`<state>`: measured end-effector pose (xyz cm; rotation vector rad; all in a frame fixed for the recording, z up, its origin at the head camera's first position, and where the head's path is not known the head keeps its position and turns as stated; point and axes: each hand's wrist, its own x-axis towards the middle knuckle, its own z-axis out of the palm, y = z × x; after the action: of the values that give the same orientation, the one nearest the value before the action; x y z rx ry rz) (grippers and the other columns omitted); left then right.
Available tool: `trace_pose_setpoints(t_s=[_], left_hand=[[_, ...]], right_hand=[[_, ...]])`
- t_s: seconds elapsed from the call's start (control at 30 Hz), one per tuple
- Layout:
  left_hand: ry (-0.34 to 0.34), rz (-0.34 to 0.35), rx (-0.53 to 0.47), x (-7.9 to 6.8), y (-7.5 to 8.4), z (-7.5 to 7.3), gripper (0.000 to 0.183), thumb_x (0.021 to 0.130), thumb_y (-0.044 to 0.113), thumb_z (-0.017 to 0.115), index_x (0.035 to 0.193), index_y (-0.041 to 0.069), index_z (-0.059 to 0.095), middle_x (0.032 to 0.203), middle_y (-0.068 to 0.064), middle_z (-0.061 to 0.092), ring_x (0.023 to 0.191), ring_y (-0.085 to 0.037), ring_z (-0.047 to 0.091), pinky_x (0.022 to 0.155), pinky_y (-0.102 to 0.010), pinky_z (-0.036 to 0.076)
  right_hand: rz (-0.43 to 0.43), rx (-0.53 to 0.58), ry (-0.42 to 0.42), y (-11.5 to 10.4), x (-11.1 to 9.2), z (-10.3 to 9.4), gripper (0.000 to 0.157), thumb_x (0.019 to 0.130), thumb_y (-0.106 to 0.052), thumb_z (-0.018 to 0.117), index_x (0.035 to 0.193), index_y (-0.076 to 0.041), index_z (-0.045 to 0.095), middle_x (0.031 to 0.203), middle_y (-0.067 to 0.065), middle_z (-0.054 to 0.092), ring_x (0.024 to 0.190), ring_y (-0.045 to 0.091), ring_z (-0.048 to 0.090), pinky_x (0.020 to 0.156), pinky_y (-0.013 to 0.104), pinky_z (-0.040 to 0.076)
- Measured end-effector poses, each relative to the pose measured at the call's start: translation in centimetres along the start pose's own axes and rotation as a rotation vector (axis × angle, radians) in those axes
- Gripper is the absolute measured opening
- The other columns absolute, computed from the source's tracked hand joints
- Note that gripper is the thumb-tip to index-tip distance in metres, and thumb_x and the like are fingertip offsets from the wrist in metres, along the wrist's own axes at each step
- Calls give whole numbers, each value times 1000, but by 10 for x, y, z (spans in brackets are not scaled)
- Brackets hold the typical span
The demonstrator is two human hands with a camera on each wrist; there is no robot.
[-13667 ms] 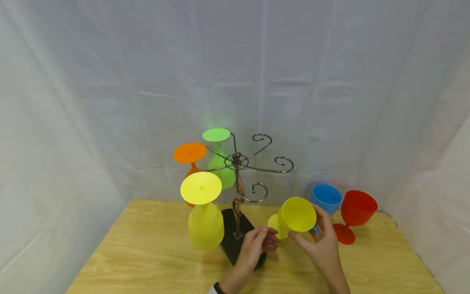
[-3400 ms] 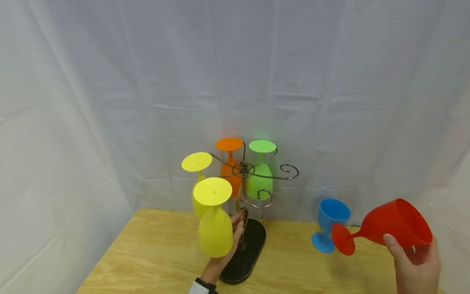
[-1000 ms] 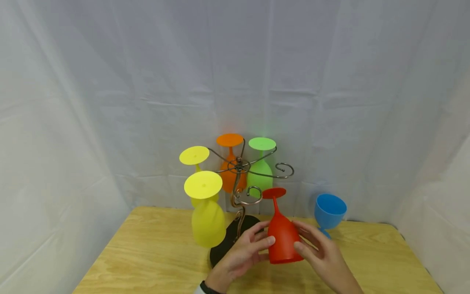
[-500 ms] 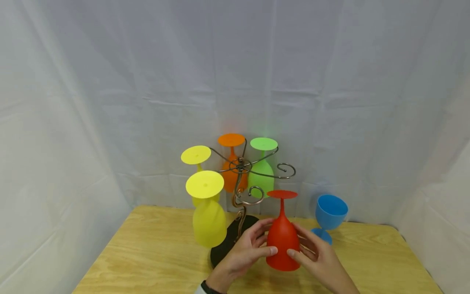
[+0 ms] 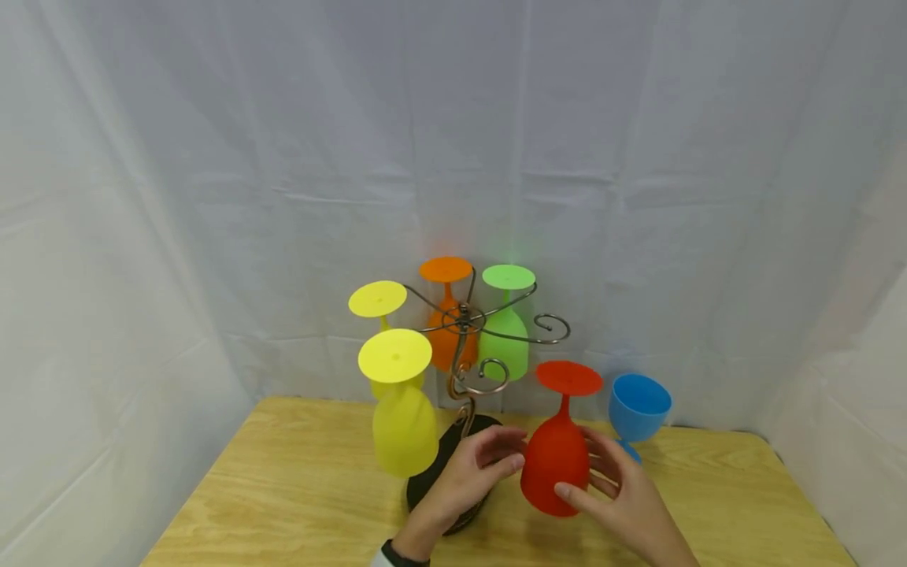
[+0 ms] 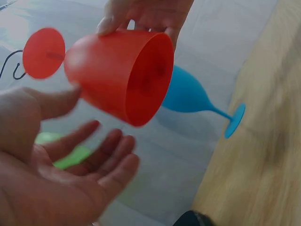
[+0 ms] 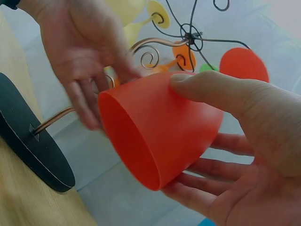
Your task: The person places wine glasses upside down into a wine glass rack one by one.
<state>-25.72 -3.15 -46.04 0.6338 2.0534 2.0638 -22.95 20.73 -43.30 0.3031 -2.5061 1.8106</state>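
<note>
My right hand (image 5: 627,496) grips a red plastic goblet (image 5: 556,465) by its bowl, thumb in front and fingers behind. The goblet is upside down and slightly tilted, its foot uppermost, above the table and just right of a wire stemware rack (image 5: 464,319). Beside the bowl, my left hand (image 5: 464,480) has its fingers loosely extended and grips nothing; in the left wrist view its thumb (image 6: 59,102) is close to the red bowl, and I cannot tell whether it touches. Two curled hooks of the rack, front right and right, carry nothing.
On the rack hang two yellow goblets (image 5: 404,429) (image 5: 378,299), an orange one (image 5: 446,270) and a green one (image 5: 506,339), all inverted. A blue goblet (image 5: 638,409) stands upright on the wooden table (image 5: 283,488), behind my right hand. The rack's black base (image 5: 428,480) is partly hidden.
Earlier my right hand held a yellow goblet, which now hangs on the turned rack. Red left the table and was inverted between both hands; just now my left hand released it as it shifted right.
</note>
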Motion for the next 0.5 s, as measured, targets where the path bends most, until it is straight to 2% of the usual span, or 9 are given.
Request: trace_pose_setpoints(t_s=[0.13, 0.27, 0.37, 0.5], left_hand=[[18, -43, 257, -4, -2, -16, 21, 103, 14, 64, 113, -2, 72, 106, -15, 73, 94, -21, 71, 78, -22, 56], [43, -30, 413, -10, -3, -30, 21, 100, 12, 65, 94, -6, 73, 82, -10, 70, 72, -12, 64, 63, -22, 53], [120, -12, 521, -15, -3, -37, 25, 99, 16, 67, 83, -3, 71, 70, -2, 62, 63, -6, 54, 56, -22, 47], [251, 5, 646, -18, -3, -40, 27, 100, 24, 68, 80, 6, 68, 69, 4, 58, 61, -4, 48, 54, -23, 44]], right_hand=[[-87, -47, 55, -2, -1, 0, 73, 84, -24, 88, 146, -12, 50, 140, 11, 60, 123, 34, 61, 91, 36, 58], [-207, -32, 88, -6, -4, 5, 74, 84, -18, 87, 147, -13, 49, 142, 5, 58, 123, 24, 61, 92, 30, 57], [-275, 25, 89, -10, -6, 10, 75, 84, -9, 86, 149, -13, 48, 143, 3, 57, 123, 15, 60, 93, 26, 55], [-290, 72, 106, -15, -9, 18, 76, 84, -5, 86, 148, -15, 47, 142, 0, 57, 123, 12, 60, 93, 26, 55]])
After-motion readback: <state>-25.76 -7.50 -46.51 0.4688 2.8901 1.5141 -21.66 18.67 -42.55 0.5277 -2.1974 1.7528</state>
